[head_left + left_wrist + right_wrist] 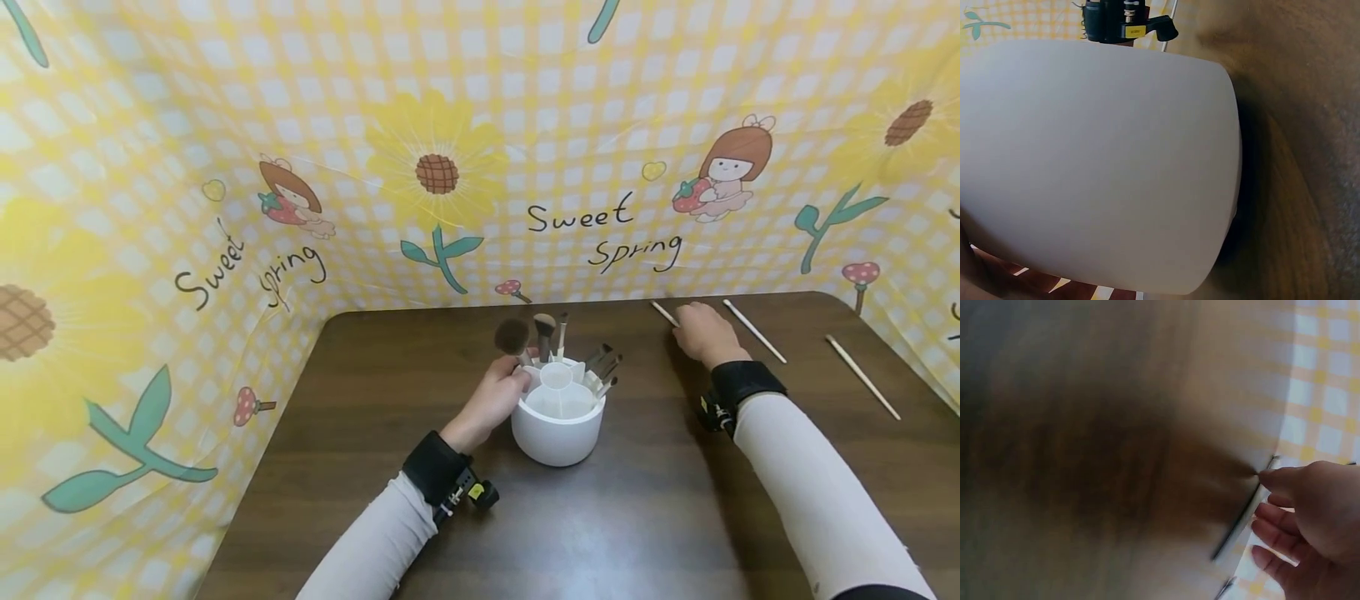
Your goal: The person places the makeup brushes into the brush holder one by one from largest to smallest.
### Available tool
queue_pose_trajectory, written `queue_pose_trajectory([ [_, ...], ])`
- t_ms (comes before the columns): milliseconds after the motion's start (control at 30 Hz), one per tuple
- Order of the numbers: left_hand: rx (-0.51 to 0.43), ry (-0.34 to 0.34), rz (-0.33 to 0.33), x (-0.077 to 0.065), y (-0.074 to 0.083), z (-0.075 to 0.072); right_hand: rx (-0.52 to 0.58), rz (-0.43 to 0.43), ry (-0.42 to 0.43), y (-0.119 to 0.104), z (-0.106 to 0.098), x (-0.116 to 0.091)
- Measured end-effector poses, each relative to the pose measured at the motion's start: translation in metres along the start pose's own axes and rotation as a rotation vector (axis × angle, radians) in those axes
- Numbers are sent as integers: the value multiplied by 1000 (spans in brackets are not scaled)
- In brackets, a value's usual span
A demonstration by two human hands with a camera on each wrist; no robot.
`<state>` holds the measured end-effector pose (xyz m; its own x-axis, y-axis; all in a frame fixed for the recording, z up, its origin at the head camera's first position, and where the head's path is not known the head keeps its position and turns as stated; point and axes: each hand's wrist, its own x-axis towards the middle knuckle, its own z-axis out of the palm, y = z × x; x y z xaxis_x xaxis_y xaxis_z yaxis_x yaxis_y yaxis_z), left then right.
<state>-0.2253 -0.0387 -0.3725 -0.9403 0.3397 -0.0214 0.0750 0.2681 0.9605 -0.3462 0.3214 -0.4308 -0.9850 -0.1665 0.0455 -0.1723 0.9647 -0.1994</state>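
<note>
A round white makeup brush holder [557,437] with divided compartments stands on the brown table. My left hand [491,396] grips its left rim, the thumb over the edge. A big fluffy makeup brush [512,336] and several smaller ones stand in its rear and right compartments. In the left wrist view the holder's smooth white wall [1104,162] fills most of the picture. At the table's back edge my right hand [707,333] pinches a thin makeup brush [1238,522] between thumb and finger. That brush lies slanted, and its near end is hidden by the hand in the head view.
Right of my right hand lies a thin pale brush [756,332], and another thin brush [862,377] lies farther right. A yellow checked cloth [480,108] with flowers hangs behind and to the left of the table [360,467].
</note>
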Motion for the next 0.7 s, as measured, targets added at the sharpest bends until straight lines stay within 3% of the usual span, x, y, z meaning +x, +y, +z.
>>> queue_pose_trajectory([
  [233, -26, -1, -3, 19, -29, 1, 33, -1, -28, -6, -7, -2],
  [300, -27, 2, 7, 20, -34, 1, 68, -19, 5, -11, -15, -5],
  [467, -11, -22, 12, 19, -37, 0, 223, -79, 190, -32, -50, -24],
  [600, 20, -40, 17, 17, -36, -5, 386, -86, 321, -57, -82, -51],
  [700, 30, -50, 33, 16, -35, -8, 485, -144, 458, -74, -104, -74],
])
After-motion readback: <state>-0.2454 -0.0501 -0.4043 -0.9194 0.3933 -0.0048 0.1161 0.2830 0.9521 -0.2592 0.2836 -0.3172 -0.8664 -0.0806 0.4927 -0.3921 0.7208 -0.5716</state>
